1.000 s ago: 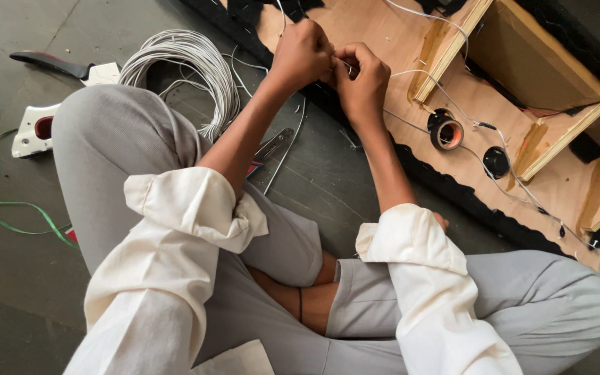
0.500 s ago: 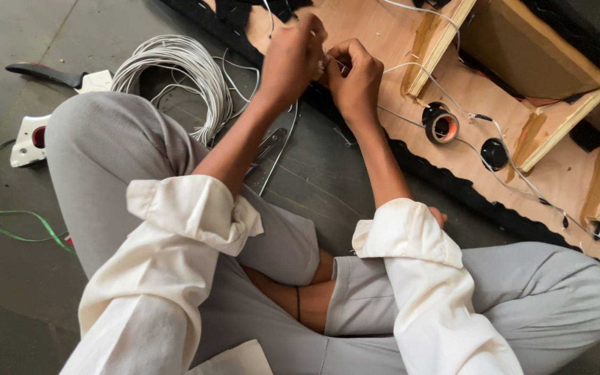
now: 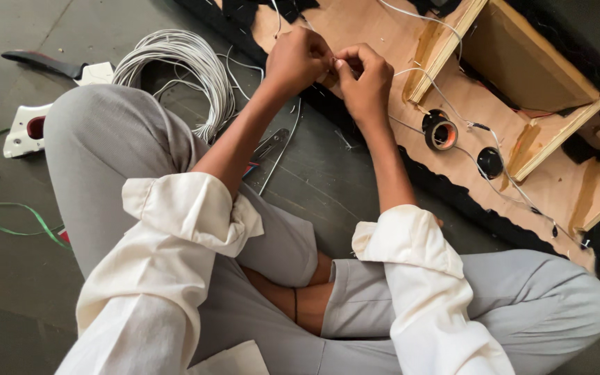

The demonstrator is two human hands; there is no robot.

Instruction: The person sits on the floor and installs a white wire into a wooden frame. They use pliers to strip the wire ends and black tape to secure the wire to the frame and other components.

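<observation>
The person sits cross-legged on the floor (image 3: 8, 298), both forearms stretched forward with the cream sleeves rolled back to the elbow. The left hand (image 3: 298, 61) and right hand (image 3: 364, 78) meet over the near edge of a wooden panel (image 3: 383, 28), knuckles up and wrists bent slightly inward. The fingers (image 3: 324, 59) of both hands are curled tight and pinched together on a thin white wire (image 3: 421, 69) (the pinched bit itself is too small to make out). From the hands the wire runs right across the panel, past a round orange-cored fitting (image 3: 441, 132) and a black round fitting (image 3: 489, 162). A coil of white wire (image 3: 182, 62) lies on the floor just left of the left forearm, and a pair of pliers (image 3: 267, 149) lies under that arm. A green cable (image 3: 8, 215) trails at far left.
</observation>
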